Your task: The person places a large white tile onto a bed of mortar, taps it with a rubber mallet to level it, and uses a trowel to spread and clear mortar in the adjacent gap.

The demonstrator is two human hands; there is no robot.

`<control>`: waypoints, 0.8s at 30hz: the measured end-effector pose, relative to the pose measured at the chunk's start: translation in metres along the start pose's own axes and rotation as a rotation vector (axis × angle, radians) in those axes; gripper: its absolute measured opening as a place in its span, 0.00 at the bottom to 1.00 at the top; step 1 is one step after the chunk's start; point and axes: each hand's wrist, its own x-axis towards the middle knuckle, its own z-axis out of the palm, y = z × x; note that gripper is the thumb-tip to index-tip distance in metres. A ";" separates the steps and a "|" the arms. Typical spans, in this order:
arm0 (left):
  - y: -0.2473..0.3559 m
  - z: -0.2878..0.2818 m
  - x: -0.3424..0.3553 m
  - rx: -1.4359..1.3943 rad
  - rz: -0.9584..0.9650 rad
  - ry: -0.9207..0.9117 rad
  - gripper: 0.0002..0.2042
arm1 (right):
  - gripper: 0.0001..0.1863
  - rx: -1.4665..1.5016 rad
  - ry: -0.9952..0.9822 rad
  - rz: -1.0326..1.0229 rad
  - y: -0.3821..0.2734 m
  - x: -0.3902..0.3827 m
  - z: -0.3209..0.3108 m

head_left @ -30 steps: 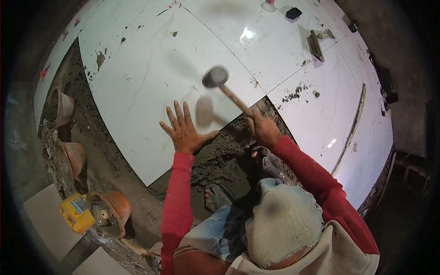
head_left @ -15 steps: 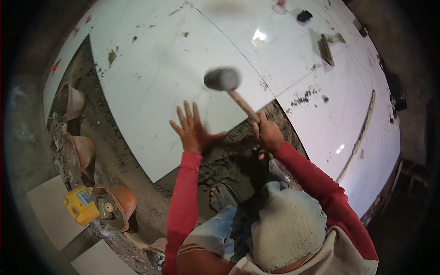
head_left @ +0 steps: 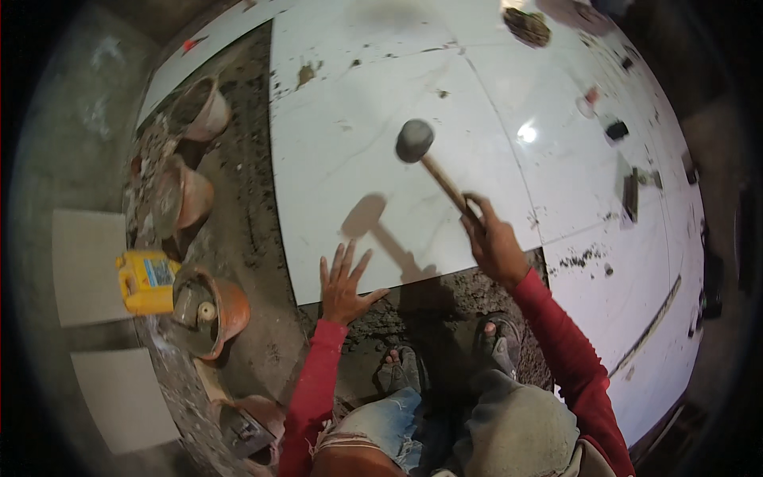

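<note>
My right hand [head_left: 494, 242] is wrapped round the wooden handle of a rubber mallet [head_left: 416, 141]. The dark, round mallet head is held up above a large white floor tile [head_left: 381, 199], and its shadow falls on the tile. Fingers spread, my left hand [head_left: 346, 288] lies near the tile's front edge, left of the mallet's shadow. Wet grey mortar [head_left: 381, 322] shows along that edge, between the tile and my sandalled feet.
Orange buckets [head_left: 226, 314] stand in a row on the left, a yellow jug [head_left: 147, 282] beside the nearest. Loose tiles [head_left: 123, 397] lie at the far left. Laid tiles on the right carry a float-like tool [head_left: 630, 195], a long strip [head_left: 648, 326] and mortar crumbs [head_left: 580, 258].
My view has swung left, so the scene sits further right. The mallet stays raised in my right hand, now seen with its handle more exposed. My left hand remains spread at the tile.
</note>
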 end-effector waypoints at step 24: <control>-0.021 -0.008 0.016 -0.008 0.073 -0.003 0.60 | 0.15 -0.150 0.077 -0.134 -0.033 0.186 0.129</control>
